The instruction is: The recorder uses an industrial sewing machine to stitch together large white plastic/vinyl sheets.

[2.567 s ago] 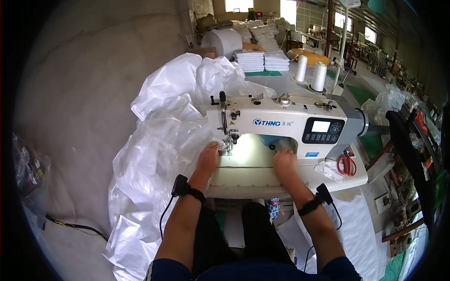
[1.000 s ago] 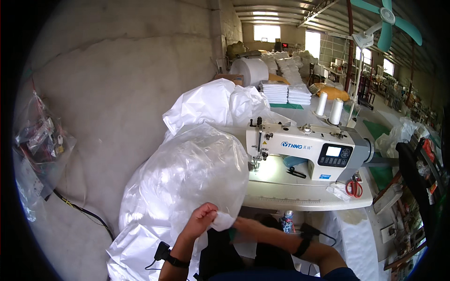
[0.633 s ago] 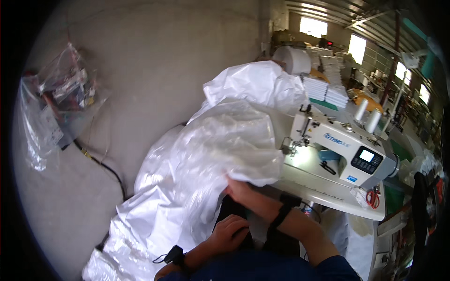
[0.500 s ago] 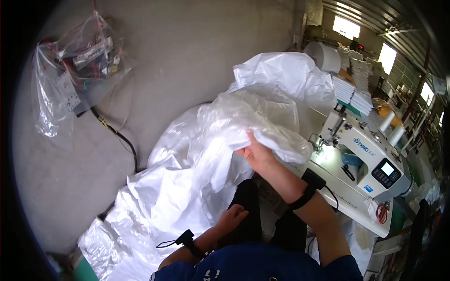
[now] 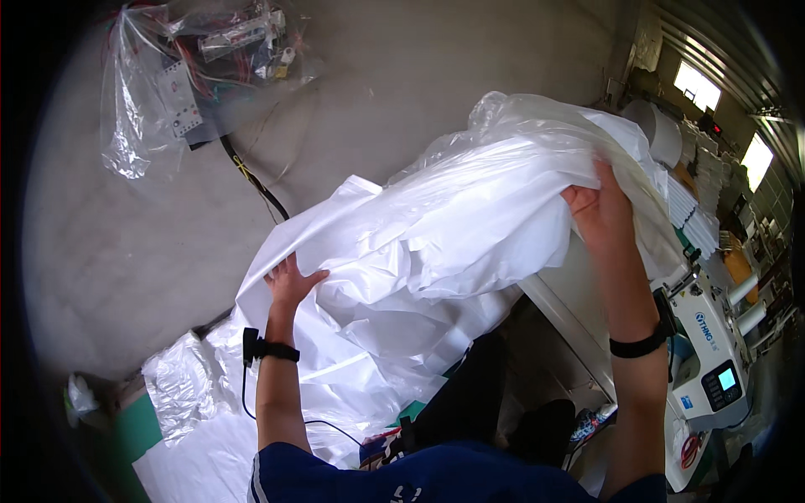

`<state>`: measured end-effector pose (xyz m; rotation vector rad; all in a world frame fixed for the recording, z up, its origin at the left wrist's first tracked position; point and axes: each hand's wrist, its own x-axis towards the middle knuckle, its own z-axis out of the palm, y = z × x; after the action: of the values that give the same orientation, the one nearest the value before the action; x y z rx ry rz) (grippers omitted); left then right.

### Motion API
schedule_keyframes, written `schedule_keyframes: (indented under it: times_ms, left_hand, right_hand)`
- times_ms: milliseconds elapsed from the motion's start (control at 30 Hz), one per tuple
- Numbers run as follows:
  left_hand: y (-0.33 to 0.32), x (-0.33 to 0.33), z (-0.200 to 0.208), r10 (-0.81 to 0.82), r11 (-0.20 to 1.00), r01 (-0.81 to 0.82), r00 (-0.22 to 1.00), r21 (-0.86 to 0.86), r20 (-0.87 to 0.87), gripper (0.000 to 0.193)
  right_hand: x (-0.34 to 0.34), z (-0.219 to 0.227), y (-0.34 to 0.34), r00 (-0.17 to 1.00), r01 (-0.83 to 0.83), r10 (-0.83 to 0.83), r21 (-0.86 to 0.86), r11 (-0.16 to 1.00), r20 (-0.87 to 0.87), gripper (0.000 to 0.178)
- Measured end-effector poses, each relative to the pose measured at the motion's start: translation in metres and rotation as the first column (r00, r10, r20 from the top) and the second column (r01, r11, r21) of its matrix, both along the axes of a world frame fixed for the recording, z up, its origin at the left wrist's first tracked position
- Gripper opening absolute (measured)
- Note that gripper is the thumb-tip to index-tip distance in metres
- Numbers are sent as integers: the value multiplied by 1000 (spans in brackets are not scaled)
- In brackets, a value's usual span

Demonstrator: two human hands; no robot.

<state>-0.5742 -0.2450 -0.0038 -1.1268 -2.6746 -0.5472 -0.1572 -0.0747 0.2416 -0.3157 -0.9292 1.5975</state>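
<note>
A large white plastic sheet, crumpled and with a clear film layer along its top, spreads across the middle of the head view. My right hand is raised at its right part, fingers closed on the edge of the sheet. Farther left, my left hand lies against the sheet, its thumb stretched out and its fingers apart. The tips of those fingers rest near the sheet's left border.
A white sewing machine stands on a table at the right, with red-handled scissors near its front. Wiring in a clear bag hangs on the grey wall, a black cable below it. Stacked white sheets lie behind.
My left hand has risen from my lap onto the sheet. My right hand has moved right and up, drawing the sheet out wider. The view has shifted.
</note>
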Motion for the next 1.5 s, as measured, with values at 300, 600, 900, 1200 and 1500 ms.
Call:
schedule_keyframes:
  times_ms: [300, 600, 900, 1200, 1500]
  left_hand:
    - [77, -36, -53, -672, 709, 683, 577, 177, 463, 70]
    - [-7, 206, -103, -637, 446, 472, -429, 760, 641, 84]
    - [-80, 260, -87, -394, 886, 452, 615, 104, 683, 61]
    - [-136, 93, -146, -300, 839, 544, 507, -30, 808, 45]
    - [-100, 106, 139, -493, 818, 345, 833, 461, 251, 44]
  right_hand:
    - [98, 101, 16, 976, -100, 177, 459, 883, -127, 31]
    - [84, 120, 46, 967, 250, -250, 313, 916, -40, 37]
    - [90, 68, 73, 734, 474, -616, 435, 766, 285, 53]
    - [10, -160, 11, 398, -326, -689, 796, 510, 605, 45]
    - [70, -268, -178, 312, -827, 271, 120, 550, 911, 50]
